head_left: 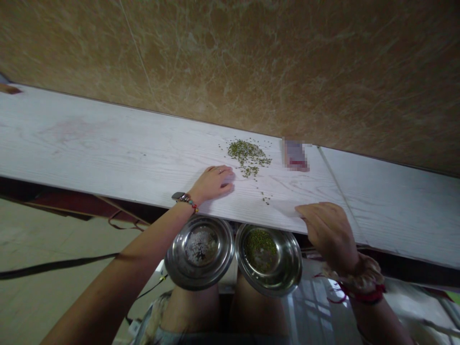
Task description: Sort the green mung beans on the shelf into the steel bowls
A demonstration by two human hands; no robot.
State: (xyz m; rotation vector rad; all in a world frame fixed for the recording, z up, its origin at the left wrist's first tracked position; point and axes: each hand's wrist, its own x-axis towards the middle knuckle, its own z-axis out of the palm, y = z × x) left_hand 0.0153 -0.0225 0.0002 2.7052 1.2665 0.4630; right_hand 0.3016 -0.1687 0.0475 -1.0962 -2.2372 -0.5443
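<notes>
From where I stand, the person sits close up to a long white table [108,153], which runs along a brown marbled wall [230,57]. A loose patch of small green beans [247,152] lies on the tabletop, near the wall side, with a few strays trailing down toward the front edge.

The left hand [213,184] rests palm down just beside that patch, on its lower left. Its fingers are loosely stretched and the thumb stands apart from them; I see nothing in its grasp. A dark watch [178,195] and a beaded bracelet [192,205] sit on that wrist.

The right hand [325,220] is at the front edge of the table, its fingers close together and pointing toward the strays. Something pale and faint shows by its fingertips, but I cannot tell whether the hand has hold of it. A pale scrunchie [370,270] and a red cord [366,293] circle that wrist.

Two metal bowls sit side by side over the person's thighs, below the table edge: the left bowl [223,254] has white grains [200,245] in it, the right bowl [290,254] more green beans. A small blurred-out object [295,154] lies right of the patch.
</notes>
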